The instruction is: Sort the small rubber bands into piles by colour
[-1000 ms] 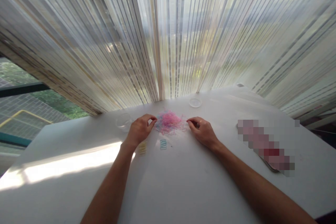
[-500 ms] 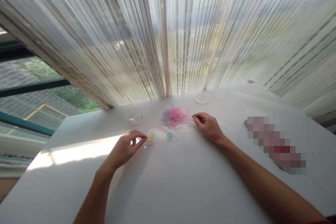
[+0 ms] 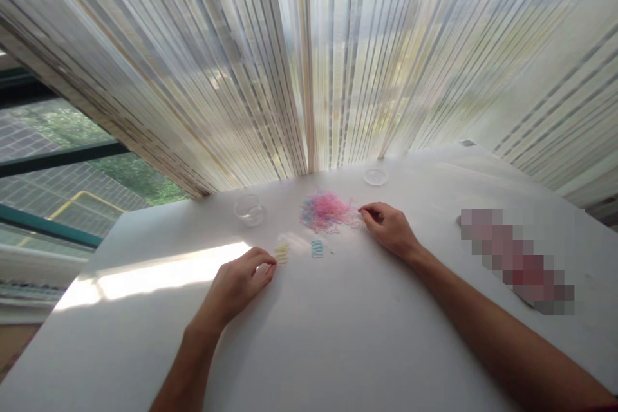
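A loose pile of small thin bands [image 3: 326,210], pink, blue and purple and much like rubber bands, lies in the middle of the white table. In front of it are a short row of yellow bands [image 3: 281,252] and a row of blue bands [image 3: 317,249]. My left hand [image 3: 244,280] rests by the yellow row, thumb and fingertips pinched at its left edge. At the pile's right edge, my right hand [image 3: 389,228] is closed in a pinch near a few stray bands. Whatever either pinch holds is too small to make out.
A clear round cup [image 3: 249,211] stands left of the pile, and a clear shallow lid [image 3: 375,176] lies behind it. A long pixelated object [image 3: 516,264] is on the right. Striped curtains [image 3: 309,64] hang along the table's [image 3: 338,347] back edge.
My left hand has turned slightly, its fingertips now lower against the yellow row. My right hand stays at the pile's edge. The whole view has shifted a little.
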A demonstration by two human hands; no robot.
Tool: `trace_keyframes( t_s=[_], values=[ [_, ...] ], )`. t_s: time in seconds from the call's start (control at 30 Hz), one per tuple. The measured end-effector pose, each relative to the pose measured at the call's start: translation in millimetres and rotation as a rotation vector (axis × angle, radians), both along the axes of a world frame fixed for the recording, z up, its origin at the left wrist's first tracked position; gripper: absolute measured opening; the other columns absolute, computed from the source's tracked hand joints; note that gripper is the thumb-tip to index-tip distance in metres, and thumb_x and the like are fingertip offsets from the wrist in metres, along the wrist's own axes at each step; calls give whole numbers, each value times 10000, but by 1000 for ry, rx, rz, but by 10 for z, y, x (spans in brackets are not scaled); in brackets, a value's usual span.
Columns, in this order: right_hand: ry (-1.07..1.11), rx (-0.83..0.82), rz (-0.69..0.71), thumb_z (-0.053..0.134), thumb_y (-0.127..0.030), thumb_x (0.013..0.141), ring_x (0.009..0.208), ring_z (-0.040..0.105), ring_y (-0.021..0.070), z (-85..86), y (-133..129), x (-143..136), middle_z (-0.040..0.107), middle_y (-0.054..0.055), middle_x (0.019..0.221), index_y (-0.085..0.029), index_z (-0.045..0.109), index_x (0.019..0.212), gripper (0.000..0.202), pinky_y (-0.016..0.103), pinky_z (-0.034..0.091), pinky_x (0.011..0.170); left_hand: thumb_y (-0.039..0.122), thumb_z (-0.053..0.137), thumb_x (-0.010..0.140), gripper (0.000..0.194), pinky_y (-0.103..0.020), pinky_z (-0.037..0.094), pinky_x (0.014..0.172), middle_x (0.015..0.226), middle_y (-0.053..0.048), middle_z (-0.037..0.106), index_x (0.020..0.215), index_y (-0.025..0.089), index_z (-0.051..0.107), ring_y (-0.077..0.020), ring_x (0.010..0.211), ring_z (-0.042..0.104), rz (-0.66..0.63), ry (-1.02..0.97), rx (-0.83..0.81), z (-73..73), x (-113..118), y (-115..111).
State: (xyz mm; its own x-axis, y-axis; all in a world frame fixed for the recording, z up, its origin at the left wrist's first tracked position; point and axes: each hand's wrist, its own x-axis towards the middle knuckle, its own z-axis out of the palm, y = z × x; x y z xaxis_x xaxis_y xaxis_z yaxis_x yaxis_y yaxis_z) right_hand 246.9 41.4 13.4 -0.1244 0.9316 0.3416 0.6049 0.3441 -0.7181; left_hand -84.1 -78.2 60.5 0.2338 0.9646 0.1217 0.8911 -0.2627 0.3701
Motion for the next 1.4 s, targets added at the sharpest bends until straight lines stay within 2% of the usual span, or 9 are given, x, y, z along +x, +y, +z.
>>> trace_keyframes(
  t_s=[0.6, 0.83, 1.1, 1.23, 1.4],
  values=[
    [-9, 3, -7, 556, -302, 865, 754, 653, 186, 7, -4, -5, 741, 56, 865, -202, 734, 862, 204, 309, 513, 759, 338, 516, 902, 204, -222, 492, 684, 968, 12, 728, 906, 263, 705, -126, 708, 647, 17, 37, 5, 7, 28, 8],
    [-19, -3, -9, 552, -292, 870, 751, 650, 180, 18, -8, -3, 740, 59, 866, -192, 739, 867, 212, 294, 510, 746, 343, 530, 901, 188, -223, 468, 638, 971, 6, 723, 925, 262, 699, -117, 662, 621, 11, 37, 28, 1, 14, 2],
    [6, 16, 12, 565, -268, 869, 731, 632, 172, -1, -3, 3, 720, 50, 833, -191, 728, 857, 180, 296, 493, 733, 354, 534, 948, 207, -212, 441, 585, 971, -33, 694, 942, 204, 677, -84, 577, 510, -7, -99, 180, -97, 5, 32],
    [26, 18, 22, 586, -245, 853, 714, 617, 167, -20, -3, 1, 695, 39, 796, -193, 723, 868, 147, 298, 489, 729, 358, 536, 954, 211, -213, 446, 594, 973, -30, 695, 958, 207, 683, -86, 583, 519, -51, -110, 170, 28, 191, 150],
    [7, 37, 45, 597, -213, 847, 728, 607, 168, -19, -10, 3, 675, 30, 769, -193, 717, 859, 122, 296, 480, 734, 350, 558, 939, 194, -230, 445, 621, 985, -2, 716, 1000, 248, 711, -110, 646, 607, -140, 41, 71, 287, 621, 522]
  ],
)
